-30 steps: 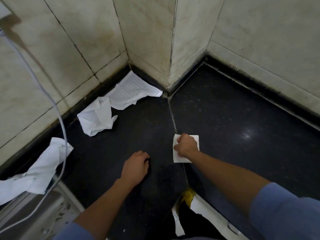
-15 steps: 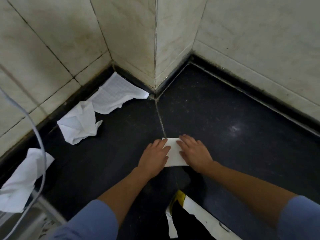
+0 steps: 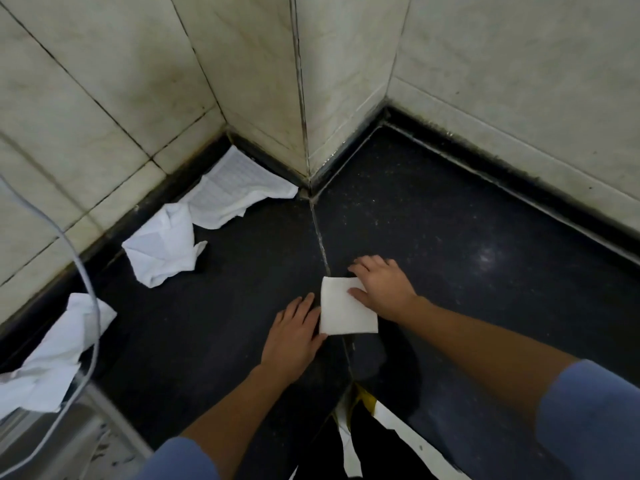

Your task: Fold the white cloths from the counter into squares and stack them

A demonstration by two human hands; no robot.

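A white cloth folded into a small square (image 3: 346,310) lies flat on the black counter (image 3: 467,271) over its seam. My right hand (image 3: 384,285) rests on the square's upper right corner, fingers straight, thumb on the cloth. My left hand (image 3: 294,334) lies flat on the counter, its fingers against the square's left edge. Three unfolded white cloths lie along the left wall: a flat one (image 3: 235,192) in the corner, a crumpled one (image 3: 162,247) beside it, and a long one (image 3: 52,355) at the far left.
Tiled walls enclose the counter, with a pillar corner (image 3: 304,133) jutting in behind the seam. A grey cable (image 3: 86,289) hangs down at the left over the long cloth. The counter's front edge (image 3: 398,431) runs near my arms; a steel surface (image 3: 69,445) sits lower left.
My left hand came from a loose fist on the counter to the cloth. Both hands flattened on it, then drew apart to its edges, leaving the folded square uncovered.
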